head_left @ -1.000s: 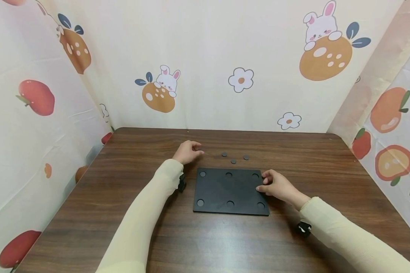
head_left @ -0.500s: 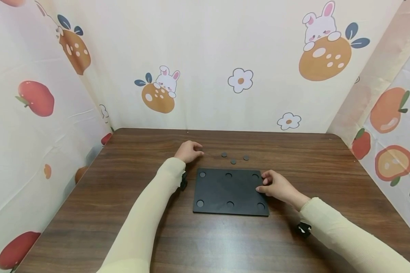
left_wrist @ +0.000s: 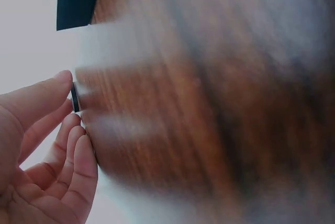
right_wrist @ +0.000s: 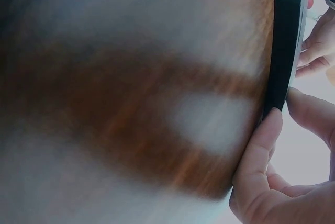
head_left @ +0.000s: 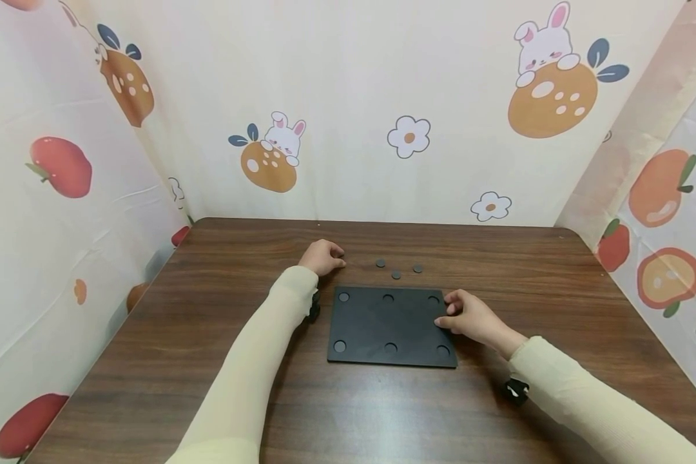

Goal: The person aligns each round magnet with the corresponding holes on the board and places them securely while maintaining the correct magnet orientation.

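A flat black board [head_left: 391, 325] with round recesses lies on the table, two of its left recesses holding dark discs. My right hand [head_left: 470, 314] grips the board's right edge, one digit over the top and the others at the side; the right wrist view shows the black board [right_wrist: 285, 35] edge-on between the digits. Beyond the board's far left corner, my left hand [head_left: 321, 258] is low over the table. In the left wrist view a small black disc [left_wrist: 75, 97] is pinched between thumb and fingertips, seen edge-on.
Loose dark discs lie behind the board: a left one [head_left: 380, 263], a middle one [head_left: 396, 274] and a right one [head_left: 417, 269]. The brown wooden table [head_left: 209, 335] extends around them. A printed curtain [head_left: 348, 77] hangs behind the table's far edge.
My left hand has shifted very slightly to the right. The right hand, the board and the loose discs look still.
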Demonstrator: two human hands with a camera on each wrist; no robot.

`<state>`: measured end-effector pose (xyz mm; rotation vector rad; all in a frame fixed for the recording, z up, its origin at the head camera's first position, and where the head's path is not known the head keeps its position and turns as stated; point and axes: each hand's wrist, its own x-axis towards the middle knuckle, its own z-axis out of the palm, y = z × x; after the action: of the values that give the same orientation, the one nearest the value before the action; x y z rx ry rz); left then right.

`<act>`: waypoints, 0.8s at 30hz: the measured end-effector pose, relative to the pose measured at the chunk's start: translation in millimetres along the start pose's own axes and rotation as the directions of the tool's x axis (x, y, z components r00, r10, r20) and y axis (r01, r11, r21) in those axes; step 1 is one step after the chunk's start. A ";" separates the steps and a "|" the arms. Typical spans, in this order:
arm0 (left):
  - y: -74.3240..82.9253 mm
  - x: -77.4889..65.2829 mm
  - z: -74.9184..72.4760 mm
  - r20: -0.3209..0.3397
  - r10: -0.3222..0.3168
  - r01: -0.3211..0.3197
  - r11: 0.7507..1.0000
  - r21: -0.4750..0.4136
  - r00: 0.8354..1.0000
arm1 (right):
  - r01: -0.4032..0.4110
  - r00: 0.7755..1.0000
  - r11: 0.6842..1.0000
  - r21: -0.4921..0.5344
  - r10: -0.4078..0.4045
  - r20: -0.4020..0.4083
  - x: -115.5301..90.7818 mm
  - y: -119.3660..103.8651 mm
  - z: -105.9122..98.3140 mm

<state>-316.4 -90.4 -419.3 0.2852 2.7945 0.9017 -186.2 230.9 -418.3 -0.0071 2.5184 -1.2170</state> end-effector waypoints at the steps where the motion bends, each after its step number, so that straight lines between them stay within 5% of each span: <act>1: 0.2 -0.2 0.0 -0.003 0.002 -0.002 1.000 0.003 1.000 | 0.001 1.000 1.000 -0.002 -0.001 0.001 0.1 0.1 -0.1; 24: 0.2 -2.0 -1.0 -0.040 -0.003 0.003 1.000 0.014 0.999 | 0.004 1.000 1.000 0.008 -0.004 0.000 -1.3 -0.4 0.6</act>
<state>-314.7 -91.2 -418.1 0.2681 2.8384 0.8972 -184.9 230.3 -418.0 -0.0096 2.5151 -1.2279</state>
